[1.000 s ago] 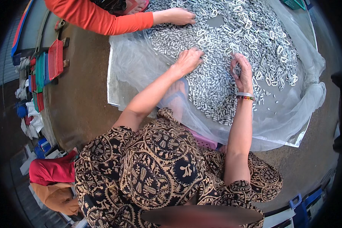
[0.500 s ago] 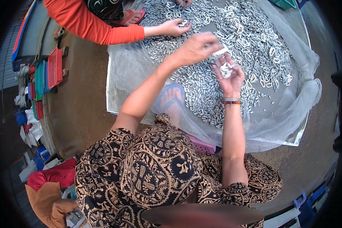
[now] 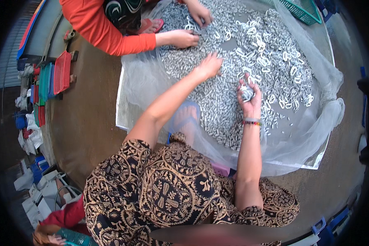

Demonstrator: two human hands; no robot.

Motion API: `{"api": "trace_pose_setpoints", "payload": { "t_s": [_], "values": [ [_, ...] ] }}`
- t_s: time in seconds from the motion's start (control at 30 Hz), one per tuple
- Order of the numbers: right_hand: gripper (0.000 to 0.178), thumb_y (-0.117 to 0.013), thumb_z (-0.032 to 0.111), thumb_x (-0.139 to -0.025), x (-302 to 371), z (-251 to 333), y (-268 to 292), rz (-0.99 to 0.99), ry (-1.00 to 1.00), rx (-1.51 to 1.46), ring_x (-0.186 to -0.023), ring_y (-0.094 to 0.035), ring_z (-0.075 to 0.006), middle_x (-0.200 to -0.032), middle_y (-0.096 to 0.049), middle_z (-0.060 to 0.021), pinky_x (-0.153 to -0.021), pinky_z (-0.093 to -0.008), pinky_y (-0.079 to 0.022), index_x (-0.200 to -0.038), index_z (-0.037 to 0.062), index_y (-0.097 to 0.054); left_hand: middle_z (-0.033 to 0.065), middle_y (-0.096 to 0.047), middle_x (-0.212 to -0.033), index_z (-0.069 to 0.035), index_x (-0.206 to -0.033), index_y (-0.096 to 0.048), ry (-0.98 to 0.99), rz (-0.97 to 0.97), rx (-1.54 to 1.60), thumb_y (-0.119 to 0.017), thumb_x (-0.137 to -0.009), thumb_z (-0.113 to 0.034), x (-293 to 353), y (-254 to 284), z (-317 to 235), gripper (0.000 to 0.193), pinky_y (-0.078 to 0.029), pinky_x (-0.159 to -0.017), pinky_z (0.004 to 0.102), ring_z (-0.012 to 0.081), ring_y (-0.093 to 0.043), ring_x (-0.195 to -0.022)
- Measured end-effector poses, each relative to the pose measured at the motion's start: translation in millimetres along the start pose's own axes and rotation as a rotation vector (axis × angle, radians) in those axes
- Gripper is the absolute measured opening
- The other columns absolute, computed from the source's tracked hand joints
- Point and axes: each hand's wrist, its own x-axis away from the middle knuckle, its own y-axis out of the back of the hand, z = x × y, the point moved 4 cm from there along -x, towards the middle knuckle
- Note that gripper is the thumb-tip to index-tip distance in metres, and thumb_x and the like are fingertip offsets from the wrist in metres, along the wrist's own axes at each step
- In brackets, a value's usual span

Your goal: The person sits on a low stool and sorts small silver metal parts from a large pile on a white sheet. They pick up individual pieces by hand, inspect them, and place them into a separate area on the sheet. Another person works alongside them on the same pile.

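Oval metal links cupped in right hand — left hand down at the metal pellets, grip unclear — could spill if that cupping slackens.

The cylindrical pieces are silvery grey, the links silver-white, the mesh sheet sheer white, the garment black with tan ornamental motifs, the co-worker's sleeve orange, the basket red, the bead bracelet multicoloured.
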Motion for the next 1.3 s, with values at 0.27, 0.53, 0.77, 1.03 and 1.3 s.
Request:
{"api": "trace_pose_setpoints", "payload": {
  "t_s": [0.27, 0.53, 0.77, 1.03, 1.3],
  "values": [
    [0.042, -0.052, 0.037, -0.086, 15, -7, -22, -0.03, 0.016, 0.252, -0.071, -0.058, -0.0175, -0.085, -0.062, -0.0076, -0.055, -0.0286, -0.046, -0.119, 0.0104, -0.054, 0.0175, -0.06, -0.083, -0.004, -0.1, -0.061, -0.069, -0.164, 0.19, -0.055, -0.08, -0.016, 25, -6, 5, 0.023, -0.047, -0.074, 0.0447, 0.0348, -0.059, -0.086],
    [0.046, -0.038, 0.042, -0.094, 3, -28, -30, 0.296, -0.064, -0.42, -0.086, -0.057, -0.0284, -0.093, -0.058, -0.0149, -0.056, -0.0293, -0.05, -0.121, 0.0082, -0.053, 0.0146, -0.062, -0.091, -0.002, -0.092, -0.064, -0.033, -0.128, 0.553, -0.056, -0.082, -0.018, 24, 61, -21, 0.02, -0.047, -0.076, 0.0392, 0.0302, -0.06, -0.088],
    [0.037, -0.041, 0.033, -0.092, -9, -45, -12, 0.056, -0.021, -0.241, -0.096, -0.06, -0.0262, -0.105, -0.062, -0.0154, -0.081, -0.039, -0.05, -0.11, 0.0047, -0.057, 0.0155, -0.053, -0.114, -0.006, -0.107, -0.061, -0.232, -0.073, 0.298, -0.062, -0.079, -0.028, 46, 75, -83, 0.035, -0.039, -0.095, 0.0419, 0.0346, -0.046, -0.111],
    [0.043, -0.038, 0.039, -0.092, -85, 128, -165, 0.298, 0.147, -0.479, -0.096, -0.048, -0.0351, -0.106, -0.05, -0.0185, -0.075, -0.0464, -0.046, -0.115, 0.0049, -0.05, 0.0146, -0.05, -0.115, -0.007, -0.115, -0.057, -0.019, -0.239, 0.543, -0.06, -0.084, -0.019, 75, 98, 10, 0.033, -0.037, -0.095, 0.0404, 0.0327, -0.046, -0.11],
    [0.056, -0.035, 0.026, -0.093, -102, 234, -224, 0.003, 0.577, 0.349, -0.132, -0.018, -0.0444, -0.144, -0.016, -0.0255, -0.1, -0.0645, -0.031, -0.141, 0.0051, -0.018, 0.0173, -0.055, -0.109, -0.004, -0.118, -0.053, -0.046, -0.131, 0.539, -0.057, -0.086, -0.019, 85, 40, 18, 0.036, -0.039, -0.094, 0.0406, 0.0342, -0.051, -0.106]
  ]
}}
